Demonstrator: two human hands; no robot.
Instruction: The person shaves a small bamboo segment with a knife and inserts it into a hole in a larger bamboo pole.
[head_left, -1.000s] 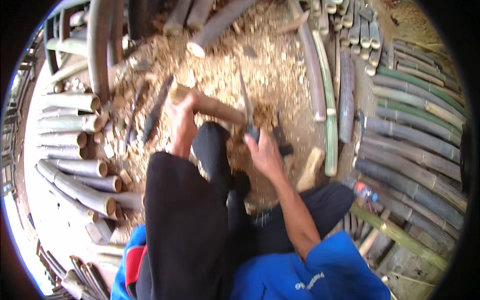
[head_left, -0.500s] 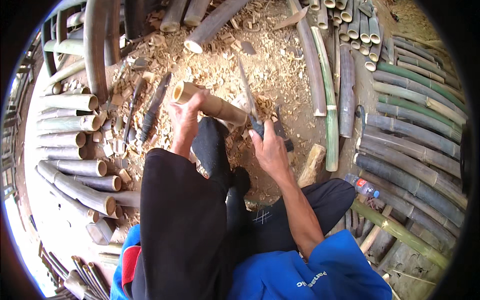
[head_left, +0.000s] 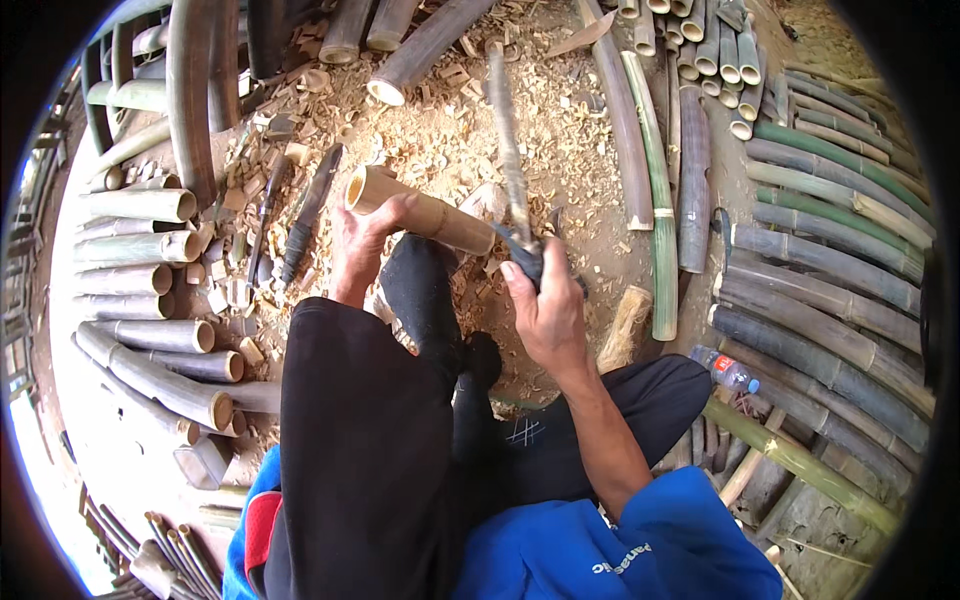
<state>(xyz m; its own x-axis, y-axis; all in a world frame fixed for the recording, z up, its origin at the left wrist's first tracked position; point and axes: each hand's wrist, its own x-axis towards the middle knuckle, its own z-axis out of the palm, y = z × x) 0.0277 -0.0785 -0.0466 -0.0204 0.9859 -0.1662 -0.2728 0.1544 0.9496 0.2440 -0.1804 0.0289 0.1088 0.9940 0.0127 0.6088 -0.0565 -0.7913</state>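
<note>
My left hand (head_left: 368,232) is closed around the left part of a short bamboo section (head_left: 430,216), whose hollow open end points up and left. The section slopes down to the right, and its lower end lies close to my right hand. In my right hand (head_left: 552,310) is a machete (head_left: 507,130), gripped by its dark wrapped handle. Its long narrow blade points away from me and is slightly blurred. Pale shavings (head_left: 415,135) cover the ground around the work. Beneath the bamboo is my dark-covered foot (head_left: 424,290).
On the left lie a second dark-handled knife (head_left: 310,215) and stacked bamboo pieces (head_left: 140,245). Long poles (head_left: 830,330) are piled at the right, with a plastic bottle (head_left: 725,369) beside my knee. A wooden block (head_left: 626,328) stands near my right forearm.
My right hand has shifted slightly to the right, and the machete blade has swung upward and farther away. My left hand and the bamboo have barely moved.
</note>
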